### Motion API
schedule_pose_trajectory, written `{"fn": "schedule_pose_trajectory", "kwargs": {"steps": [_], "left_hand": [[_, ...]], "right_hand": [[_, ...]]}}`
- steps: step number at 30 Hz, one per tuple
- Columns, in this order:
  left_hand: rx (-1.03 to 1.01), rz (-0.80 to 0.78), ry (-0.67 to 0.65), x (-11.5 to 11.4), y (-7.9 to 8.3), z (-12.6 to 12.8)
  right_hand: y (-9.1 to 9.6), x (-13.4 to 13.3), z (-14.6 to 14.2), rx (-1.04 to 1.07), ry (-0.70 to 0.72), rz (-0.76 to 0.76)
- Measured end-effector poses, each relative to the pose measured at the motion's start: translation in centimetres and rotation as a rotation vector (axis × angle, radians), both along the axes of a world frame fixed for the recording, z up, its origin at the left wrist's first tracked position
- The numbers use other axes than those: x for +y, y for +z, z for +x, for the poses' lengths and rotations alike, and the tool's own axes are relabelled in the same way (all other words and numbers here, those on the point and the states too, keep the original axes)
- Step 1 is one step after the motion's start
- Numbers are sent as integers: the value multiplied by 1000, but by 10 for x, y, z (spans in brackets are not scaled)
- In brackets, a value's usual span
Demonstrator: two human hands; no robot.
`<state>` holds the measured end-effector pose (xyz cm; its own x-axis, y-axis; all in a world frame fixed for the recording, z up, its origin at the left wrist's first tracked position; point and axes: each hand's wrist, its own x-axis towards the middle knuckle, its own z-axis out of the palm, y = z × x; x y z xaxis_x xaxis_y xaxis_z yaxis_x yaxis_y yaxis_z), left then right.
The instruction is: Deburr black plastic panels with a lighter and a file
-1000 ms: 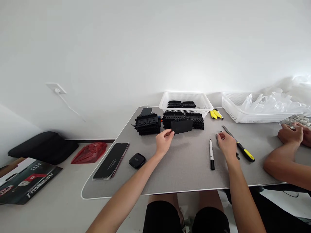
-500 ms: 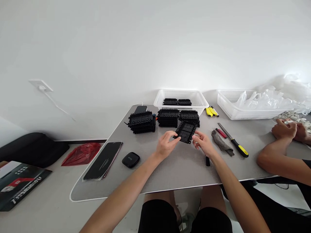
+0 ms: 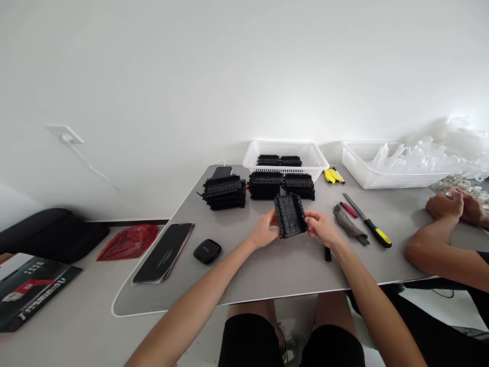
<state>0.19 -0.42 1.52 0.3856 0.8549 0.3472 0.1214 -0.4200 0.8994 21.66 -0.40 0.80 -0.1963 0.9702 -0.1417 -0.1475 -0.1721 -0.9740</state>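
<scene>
Holds a tray point(image 3: 291, 223) at the centre of the frame, just above the counter point(image 3: 275, 275). Grips its left edge with the left hand point(image 3: 266, 232), fingers closed on the rim. Grips its right edge with the right hand point(image 3: 321, 230), fingers likewise closed on it. Black and ribbed, tilted up toward the camera, long side running away from it.

Just behind, three stacks point(image 3: 266, 184) of similar black parts in a row on the counter. Further back, a white basket point(image 3: 249, 159) with more of them. Right of the right hand, a grey cloth point(image 3: 350, 228) and a yellow-handled tool point(image 3: 369, 223), side by side. Under the right wrist, a black marker point(image 3: 327, 253), partly hidden. At upper right, a second basket point(image 3: 382, 181) with clear bags point(image 3: 416, 153). At left, near the counter's edge, a phone point(image 3: 164, 252) and a small black case point(image 3: 207, 251). At the far right, a co-worker's hands point(image 3: 453, 204) on the counter, well apart from the tray.
</scene>
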Motion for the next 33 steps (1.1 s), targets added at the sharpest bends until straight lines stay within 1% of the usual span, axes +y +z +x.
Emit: {"fn": "schedule_pose_trajectory", "kwargs": {"steps": [4, 8, 10, 13, 15, 16, 17, 18, 19, 20, 21, 22, 23, 25, 26, 27, 29, 30, 31, 33], "left_hand": [[-200, -203, -63, -1, -1, 4], [-278, -403, -118, -3, 2, 7], [-273, -446, -114, -4, 4, 8], [-263, -447, -83, -4, 5, 8], [-250, -424, -49, -2, 4, 6], [-243, -414, -28, -1, 3, 5], [-239, -408, -6, 0, 3, 4], [-240, -405, 15, 1, 2, 3], [-247, -402, 34, 3, 2, 2], [-259, -397, 51, 4, 2, 1], [-271, -390, 66, 5, 1, 0], [-280, -383, 77, 6, 2, -1], [-288, -378, 89, 7, 2, -1], [-294, -380, 111, 8, 3, -2], [-293, -387, 122, 8, 4, -3], [-292, -393, 132, 8, 5, -3], [-289, -404, 142, 7, 6, -3], [-288, -408, 144, 7, 6, -3], [-290, -411, 145, 7, 6, -3], [-295, -418, 152, 8, 6, -3]], "right_hand": [[1, -1, 0, 41, 16, -27], [-1, 0, 2, 49, 23, -5], [-2, 0, 2, 37, 24, 17], [-1, 0, 1, -9, 11, 69], [3, -1, 6, -117, -36, 135], [6, -2, 12, -214, -94, 185], [9, -3, 21, -340, -185, 239], [12, -5, 33, -496, -306, 294], [15, -7, 48, -677, -464, 333], [17, -9, 66, -864, -635, 326], [18, -11, 85, -1050, -749, 267], [18, -12, 105, -1212, -789, 195], [18, -12, 124, -1344, -780, 115], [15, -10, 157, -1525, -674, -88], [12, -8, 170, -1556, -590, -200], [10, -6, 180, -1563, -511, -280], [3, -3, 192, -1552, -377, -339], [0, -2, 195, -1546, -331, -334], [-3, -3, 196, -1547, -311, -316], [-6, -7, 195, -1555, -359, -261]]}}
